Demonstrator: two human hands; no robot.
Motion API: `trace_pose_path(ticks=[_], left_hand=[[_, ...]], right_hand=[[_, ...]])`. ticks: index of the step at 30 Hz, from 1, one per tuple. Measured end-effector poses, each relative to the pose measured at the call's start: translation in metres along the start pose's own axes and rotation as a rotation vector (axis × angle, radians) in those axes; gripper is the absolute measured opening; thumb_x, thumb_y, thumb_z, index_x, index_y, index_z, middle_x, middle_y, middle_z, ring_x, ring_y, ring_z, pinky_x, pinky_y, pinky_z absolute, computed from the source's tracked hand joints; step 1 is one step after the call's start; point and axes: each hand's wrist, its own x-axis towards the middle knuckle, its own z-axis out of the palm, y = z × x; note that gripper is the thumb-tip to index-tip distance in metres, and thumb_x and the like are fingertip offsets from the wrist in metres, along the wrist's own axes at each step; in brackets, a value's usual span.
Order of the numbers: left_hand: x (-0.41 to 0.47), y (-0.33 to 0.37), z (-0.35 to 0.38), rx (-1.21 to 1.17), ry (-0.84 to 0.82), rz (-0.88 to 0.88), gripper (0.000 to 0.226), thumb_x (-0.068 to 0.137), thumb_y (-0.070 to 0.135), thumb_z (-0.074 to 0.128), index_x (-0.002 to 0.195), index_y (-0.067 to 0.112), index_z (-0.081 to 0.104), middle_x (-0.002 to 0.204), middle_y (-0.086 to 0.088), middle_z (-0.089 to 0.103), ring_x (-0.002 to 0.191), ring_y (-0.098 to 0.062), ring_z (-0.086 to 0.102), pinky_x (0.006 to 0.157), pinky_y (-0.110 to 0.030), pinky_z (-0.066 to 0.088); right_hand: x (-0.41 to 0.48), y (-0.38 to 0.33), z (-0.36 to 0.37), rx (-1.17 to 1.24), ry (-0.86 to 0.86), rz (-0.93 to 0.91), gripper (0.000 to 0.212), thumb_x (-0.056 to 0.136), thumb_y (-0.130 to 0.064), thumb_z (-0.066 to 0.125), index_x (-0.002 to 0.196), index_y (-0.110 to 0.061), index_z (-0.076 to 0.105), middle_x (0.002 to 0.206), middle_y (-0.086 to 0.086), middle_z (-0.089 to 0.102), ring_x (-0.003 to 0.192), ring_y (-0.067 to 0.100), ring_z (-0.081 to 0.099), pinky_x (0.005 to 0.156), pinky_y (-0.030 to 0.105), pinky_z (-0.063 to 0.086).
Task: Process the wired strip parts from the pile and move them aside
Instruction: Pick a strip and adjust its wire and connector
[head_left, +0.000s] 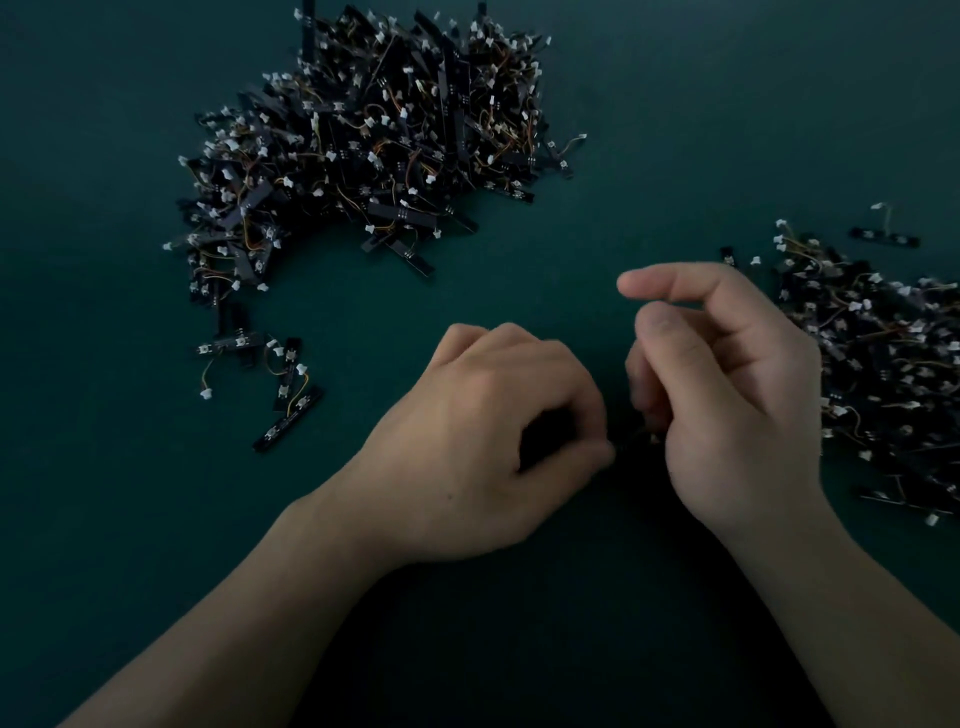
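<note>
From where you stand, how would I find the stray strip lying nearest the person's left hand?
Start at the big pile at the top of the dark green table and follow the strays trailing from its lower left corner. The slanted strip ends that trail, left of the left hand; unlike its neighbours, it lies lowest, nearest the person.

A: Views?
B: One. Head-worn, wide-angle, facing forward and down onto the table (675, 130).
A: Range?
B: Close: left hand (483, 441) and right hand (727, 395) fill lower centre, forearms running off the bottom edge. What looks like a strip part (636, 440) pinched between them, dim, sits near mid-frame. The pile (374, 135) lies far side, upper left; the second heap (883, 374) is cut by the right edge.
</note>
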Motion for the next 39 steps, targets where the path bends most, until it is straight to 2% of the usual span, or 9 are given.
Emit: trace_pose_path(ticks=[3,9,15,20,23,27,31,34,39], left_hand=[[0.0022,-0.0011,-0.0016,-0.108,0.302,-0.095,0.008,0.095,0.032,0.069,0.093,0.025,0.067,0.090,0.017,0.067,0.091,-0.003,0.063,0.092,-0.024,0.046],[0.0019,-0.0033,-0.0013,-0.132,0.490,-0.102,0.005,0.094,0.031,0.073,0.096,0.031,0.069,0.088,0.028,0.065,0.087,-0.009,0.066,0.085,-0.044,0.054],[0.0017,-0.0067,-0.0028,-0.174,0.487,-0.105,0.011,0.089,0.022,0.083,0.093,0.025,0.074,0.094,0.013,0.074,0.090,-0.021,0.071,0.086,-0.045,0.056],[0.0019,-0.0016,-0.0044,-0.134,0.488,-0.132,0.016,0.086,0.023,0.085,0.093,0.030,0.073,0.086,0.031,0.064,0.083,-0.008,0.067,0.081,-0.014,0.046],[0.0019,0.0008,-0.0051,-0.106,0.501,-0.116,0.016,0.086,0.026,0.085,0.093,0.032,0.072,0.083,0.033,0.062,0.081,-0.008,0.066,0.081,-0.018,0.047],[0.0020,0.0011,-0.0064,-0.093,0.497,-0.106,0.018,0.087,0.023,0.086,0.094,0.032,0.072,0.086,0.033,0.061,0.082,-0.009,0.066,0.081,-0.022,0.049],[0.0022,0.0001,-0.0077,-0.103,0.510,-0.110,0.017,0.087,0.024,0.086,0.094,0.032,0.073,0.086,0.034,0.061,0.081,-0.009,0.066,0.080,-0.019,0.048],[0.0026,-0.0003,-0.0072,-0.123,0.497,-0.121,0.017,0.086,0.022,0.086,0.094,0.030,0.073,0.087,0.031,0.063,0.082,-0.008,0.066,0.079,-0.014,0.046],[0.0019,0.0002,-0.0081,-0.262,0.404,-0.165,0.020,0.096,0.031,0.068,0.111,0.018,0.072,0.088,0.012,0.071,0.088,-0.017,0.069,0.078,-0.019,0.049]], right_hand=[[0.0023,0.0001,-0.0014,-0.003,0.030,0.038,0.020,0.105,-0.027,0.053,0.102,-0.026,0.072,0.078,0.005,0.067,0.068,0.010,0.062,0.063,0.020,0.047],[0.0017,0.0007,-0.0018,-0.044,-0.116,0.078,0.033,0.105,-0.032,0.049,0.086,-0.019,0.071,0.077,0.007,0.068,0.067,0.021,0.061,0.059,0.031,0.045],[0.0027,-0.0026,-0.0038,-0.085,-0.146,0.068,0.028,0.099,-0.028,0.053,0.079,-0.014,0.068,0.067,0.006,0.062,0.060,0.028,0.053,0.053,0.044,0.041],[0.0006,-0.0071,-0.0022,-0.066,-0.157,0.047,0.020,0.097,-0.029,0.060,0.082,-0.017,0.067,0.066,0.009,0.059,0.056,0.026,0.051,0.049,0.036,0.041],[-0.0007,-0.0082,-0.0023,-0.085,-0.217,0.068,0.006,0.093,-0.023,0.073,0.090,-0.020,0.069,0.074,0.004,0.067,0.060,0.017,0.059,0.052,0.027,0.047],[-0.0014,-0.0068,-0.0022,-0.147,-0.217,0.054,0.012,0.089,-0.019,0.079,0.096,-0.021,0.069,0.079,0.003,0.070,0.064,0.020,0.065,0.055,0.028,0.053],[-0.0010,-0.0063,-0.0028,-0.058,-0.241,0.085,0.003,0.095,-0.021,0.068,0.097,-0.018,0.070,0.076,0.007,0.066,0.063,0.025,0.059,0.054,0.036,0.048],[0.0006,-0.0041,-0.0031,-0.038,-0.210,0.089,0.024,0.102,-0.028,0.053,0.090,-0.013,0.068,0.071,0.007,0.063,0.061,0.026,0.056,0.054,0.044,0.045],[0.0021,-0.0033,-0.0018,-0.087,-0.153,0.081,0.031,0.105,-0.027,0.051,0.080,-0.016,0.064,0.068,0.004,0.062,0.057,0.024,0.054,0.050,0.044,0.043]])
